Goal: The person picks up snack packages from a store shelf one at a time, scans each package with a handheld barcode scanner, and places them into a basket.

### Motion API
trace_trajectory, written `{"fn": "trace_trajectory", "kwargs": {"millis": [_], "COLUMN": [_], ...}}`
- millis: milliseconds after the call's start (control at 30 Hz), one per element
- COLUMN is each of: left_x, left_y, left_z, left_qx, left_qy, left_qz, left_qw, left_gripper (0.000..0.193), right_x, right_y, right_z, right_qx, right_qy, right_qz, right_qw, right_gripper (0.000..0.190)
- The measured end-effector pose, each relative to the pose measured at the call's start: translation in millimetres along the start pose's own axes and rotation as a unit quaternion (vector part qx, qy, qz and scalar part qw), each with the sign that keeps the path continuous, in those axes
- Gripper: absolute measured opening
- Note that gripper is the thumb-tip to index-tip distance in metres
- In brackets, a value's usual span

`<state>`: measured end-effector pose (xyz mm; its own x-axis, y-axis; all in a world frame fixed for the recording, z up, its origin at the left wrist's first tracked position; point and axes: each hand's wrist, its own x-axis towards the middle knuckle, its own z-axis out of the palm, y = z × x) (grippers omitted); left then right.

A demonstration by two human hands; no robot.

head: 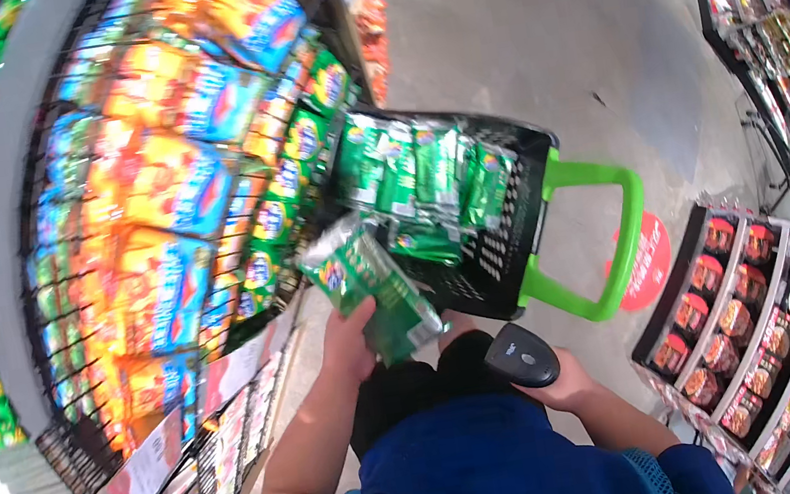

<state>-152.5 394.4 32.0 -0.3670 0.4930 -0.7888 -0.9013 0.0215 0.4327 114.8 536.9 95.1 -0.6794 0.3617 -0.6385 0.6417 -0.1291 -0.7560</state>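
Observation:
My left hand (351, 340) grips a green plastic snack packet (378, 287) by its side, thumb on top, just in front of my legs. A black shopping basket (480, 288) with a bright green handle (633, 244) stands on the floor ahead, holding several similar green packets (396, 171). The held packet is at the basket's near left corner. In my right hand (565, 382) is a black handheld barcode scanner (522, 356), held beside my right thigh, apart from the basket.
On my left, a black wire shelf (58, 272) is filled with orange-and-blue bags (166, 180) and a row of green packets (274, 218). Price cards (142, 468) line its front. A tiered shelf of packaged food (748, 334) stands to the right. A red floor sticker (658, 263) lies beyond the handle.

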Motion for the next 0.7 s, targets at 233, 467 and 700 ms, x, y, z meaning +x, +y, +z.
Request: {"fn": "trace_trajectory", "kwargs": {"millis": [233, 467, 700], "left_x": [-144, -243, -287], "left_y": [78, 102, 83], "left_z": [-60, -80, -96], "left_qx": [-0.124, -0.221, -0.221], "left_qy": [-0.102, -0.205, -0.209], "left_qz": [0.118, 0.212, 0.239], "left_qw": [0.98, 0.929, 0.922], "left_gripper": [0.052, 0.062, 0.059], "right_x": [-2, -9, -25], "right_y": [-90, -194, -239], "right_z": [50, 89, 105], "right_qx": [0.034, 0.009, -0.024], "right_qy": [-0.092, -0.209, -0.273], "right_qz": [-0.128, -0.224, -0.293], "right_qw": [0.987, 0.952, 0.916], "right_gripper": [0.046, 0.05, 0.055]}}
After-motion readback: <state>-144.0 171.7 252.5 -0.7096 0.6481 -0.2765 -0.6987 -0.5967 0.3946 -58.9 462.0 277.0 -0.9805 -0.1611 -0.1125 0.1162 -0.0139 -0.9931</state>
